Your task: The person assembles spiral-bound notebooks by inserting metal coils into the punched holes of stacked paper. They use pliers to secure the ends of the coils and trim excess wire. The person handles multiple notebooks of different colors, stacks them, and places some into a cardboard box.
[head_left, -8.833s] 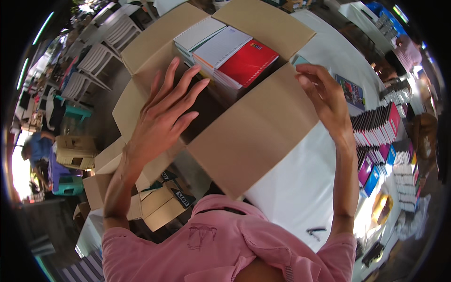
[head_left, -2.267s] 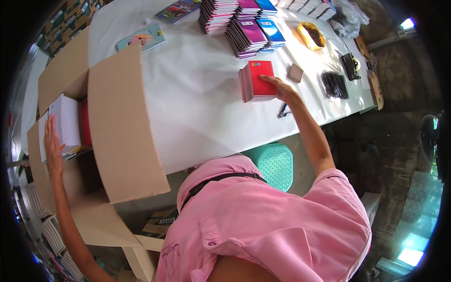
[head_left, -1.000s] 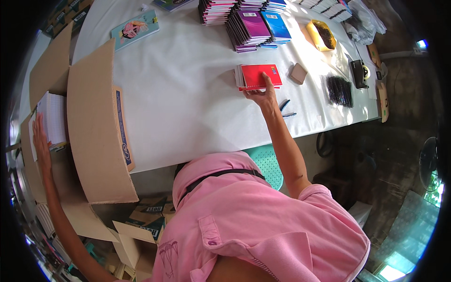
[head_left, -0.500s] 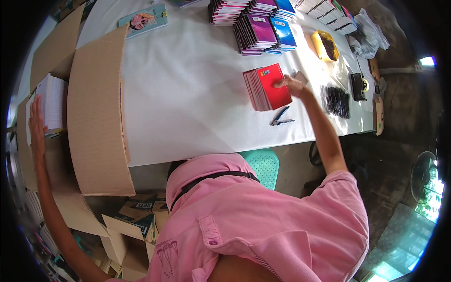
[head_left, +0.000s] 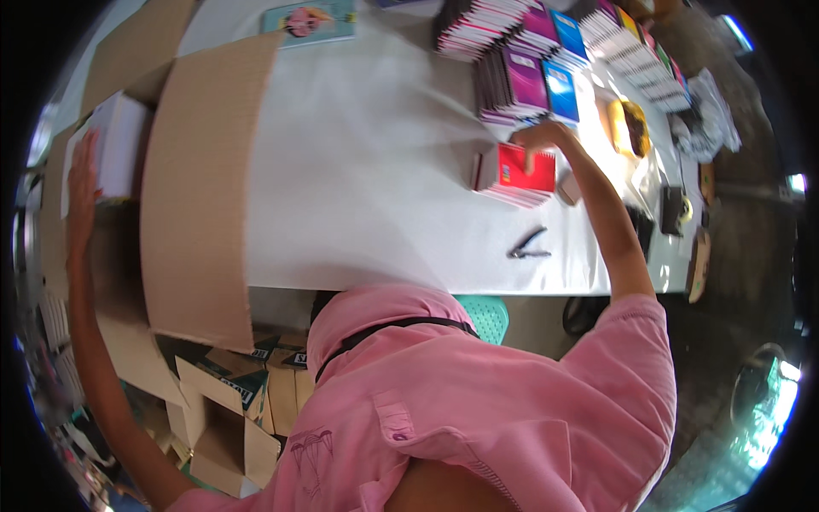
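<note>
My right hand (head_left: 546, 141) grips a short stack of red spiral notebooks (head_left: 533, 171) on the white-covered table, from the far side, with a finger bent down onto the top cover. At the far left my left hand (head_left: 83, 175) lies with fingers stretched along a stack of white paper pads (head_left: 122, 141) inside an open cardboard box (head_left: 200, 196); its palm side is hidden. A pair of cutting pliers (head_left: 531, 245) rests on the table, nearer to me than the red stack.
Purple notebooks (head_left: 525, 81) and blue notebooks (head_left: 560, 90) stand in piles beyond my right hand. To the right are a yellow container (head_left: 630, 128), a tape dispenser (head_left: 671, 209) and a plastic bag (head_left: 706, 119). A green stool (head_left: 486, 317) stands under the table's near edge.
The red stack has been turned on the table, and my right hand has shifted from its right side to its far side. My left hand stays at the box. The whole view has shifted slightly.
</note>
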Action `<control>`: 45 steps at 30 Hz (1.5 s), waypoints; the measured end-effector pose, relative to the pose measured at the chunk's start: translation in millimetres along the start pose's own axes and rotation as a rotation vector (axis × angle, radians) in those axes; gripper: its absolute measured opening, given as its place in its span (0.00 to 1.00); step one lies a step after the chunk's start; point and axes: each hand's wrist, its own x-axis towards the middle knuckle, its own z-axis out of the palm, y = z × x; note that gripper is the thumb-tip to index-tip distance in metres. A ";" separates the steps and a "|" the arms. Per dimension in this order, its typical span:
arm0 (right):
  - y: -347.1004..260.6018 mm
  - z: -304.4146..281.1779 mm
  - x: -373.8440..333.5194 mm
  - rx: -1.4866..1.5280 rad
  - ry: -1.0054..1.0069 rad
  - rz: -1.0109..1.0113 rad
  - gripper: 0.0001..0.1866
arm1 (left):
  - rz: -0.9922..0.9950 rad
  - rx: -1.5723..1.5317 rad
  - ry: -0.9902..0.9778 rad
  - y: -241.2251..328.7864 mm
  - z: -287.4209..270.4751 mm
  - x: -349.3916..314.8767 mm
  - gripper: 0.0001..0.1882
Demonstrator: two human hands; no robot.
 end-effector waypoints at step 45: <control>-610.7 -56.8 -24.7 1.686 0.654 -0.138 0.24 | 0.278 -0.647 -0.207 -2.6 -8.4 -25.1 0.26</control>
